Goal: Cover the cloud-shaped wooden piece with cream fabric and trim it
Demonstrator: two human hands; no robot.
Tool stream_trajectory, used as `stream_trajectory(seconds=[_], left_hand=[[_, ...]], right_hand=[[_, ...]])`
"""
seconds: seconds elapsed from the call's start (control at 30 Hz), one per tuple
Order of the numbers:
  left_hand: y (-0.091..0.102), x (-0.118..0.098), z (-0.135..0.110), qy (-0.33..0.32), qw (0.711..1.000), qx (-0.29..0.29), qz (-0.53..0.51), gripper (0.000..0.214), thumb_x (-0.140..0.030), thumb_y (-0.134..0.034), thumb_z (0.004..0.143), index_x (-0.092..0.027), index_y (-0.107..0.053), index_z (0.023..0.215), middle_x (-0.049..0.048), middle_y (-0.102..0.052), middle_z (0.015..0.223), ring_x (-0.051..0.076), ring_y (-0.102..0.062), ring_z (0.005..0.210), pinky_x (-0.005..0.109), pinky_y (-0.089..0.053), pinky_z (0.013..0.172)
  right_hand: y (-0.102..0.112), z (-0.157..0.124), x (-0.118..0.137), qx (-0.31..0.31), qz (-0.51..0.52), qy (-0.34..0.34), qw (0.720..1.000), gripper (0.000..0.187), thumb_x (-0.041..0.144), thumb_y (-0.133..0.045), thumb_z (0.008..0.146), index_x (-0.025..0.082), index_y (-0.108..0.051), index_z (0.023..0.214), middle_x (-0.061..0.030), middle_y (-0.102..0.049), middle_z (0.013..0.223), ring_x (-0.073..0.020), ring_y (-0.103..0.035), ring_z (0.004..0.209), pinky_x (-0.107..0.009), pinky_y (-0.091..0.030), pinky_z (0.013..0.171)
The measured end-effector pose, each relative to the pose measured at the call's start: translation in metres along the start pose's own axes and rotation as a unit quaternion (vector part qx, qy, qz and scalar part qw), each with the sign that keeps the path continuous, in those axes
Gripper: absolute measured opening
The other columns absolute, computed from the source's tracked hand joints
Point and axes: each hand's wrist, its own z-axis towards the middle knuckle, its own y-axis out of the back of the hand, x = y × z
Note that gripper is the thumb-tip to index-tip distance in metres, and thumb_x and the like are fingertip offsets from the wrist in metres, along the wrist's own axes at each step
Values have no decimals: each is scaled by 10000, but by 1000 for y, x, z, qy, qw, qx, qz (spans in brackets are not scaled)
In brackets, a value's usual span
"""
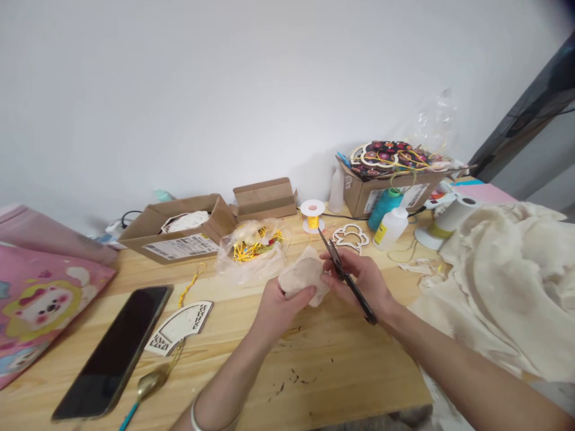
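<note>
My left hand (285, 304) is closed on a small piece of cream cloth (302, 276), with the thumb lying across its front. What lies under the cloth, if anything, is hidden. A pair of dark scissors (345, 274) rests in my right hand (359, 276), blades pointing up and away to the left. Fingers of that hand also reach the cloth's right edge. Just beyond the hands stand a spool of yellow thread (312, 220) and a pale cloud-shaped cutout (350, 237). Small dark scraps (287, 383) lie on the wood below.
Left are a phone (112, 353), a fan-shaped piece (180, 326), a spoon (150, 383) and a pink bag (49, 311). Behind are a cardboard box (179, 246), a bag of yellow cords (254, 248) and a full box (359, 194). Bottles (392, 228) and heaped cream fabric (503, 269) occupy the right.
</note>
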Motion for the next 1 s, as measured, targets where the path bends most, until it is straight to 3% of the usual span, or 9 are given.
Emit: stream_trajectory(seconds=[0.2,0.33,0.57,0.73,0.87,1.0], left_hand=[[1,-1,0,23,999,-25,-21,235,-183,-726,558,-138,-697,787,55,-712,793,203,-638,730,284,-490,687],[5,2,1,53,992,-18,-117,259,-177,-747,541,-140,-681,789,50,-706,771,173,-633,680,264,-493,632],[10,-5,1,77,974,-19,-211,299,-126,-755,528,-126,-654,809,49,-697,753,150,-631,632,237,-504,575],[10,-7,1,71,973,-22,-219,300,-116,-753,534,-129,-652,816,42,-698,754,140,-632,634,225,-511,580],[9,-6,3,46,971,-72,-224,339,-136,-770,509,-128,-661,830,50,-704,778,150,-637,652,241,-515,608],[12,-6,4,-15,973,-118,-196,334,-161,-757,533,-134,-675,855,64,-708,859,170,-641,746,254,-509,671]], right_hand=[[3,0,0,-10,-10,13,1000,186,189,-556,696,186,-550,882,8,-570,647,-108,-536,569,-228,-450,556],[13,7,2,-54,5,-27,998,146,213,-563,676,189,-528,816,20,-534,623,-101,-511,544,-228,-435,524],[16,9,1,87,-2,-71,994,156,264,-557,689,156,-542,801,30,-498,576,-77,-447,489,-202,-398,462],[16,8,1,91,10,-69,993,181,263,-576,671,154,-546,813,4,-546,636,-101,-500,555,-205,-402,494],[21,9,3,109,-131,-9,985,226,368,-589,707,161,-594,796,10,-523,591,-102,-462,526,-206,-358,483],[24,8,1,143,-286,47,946,200,373,-574,733,179,-620,742,0,-532,583,-101,-427,509,-206,-294,477]])
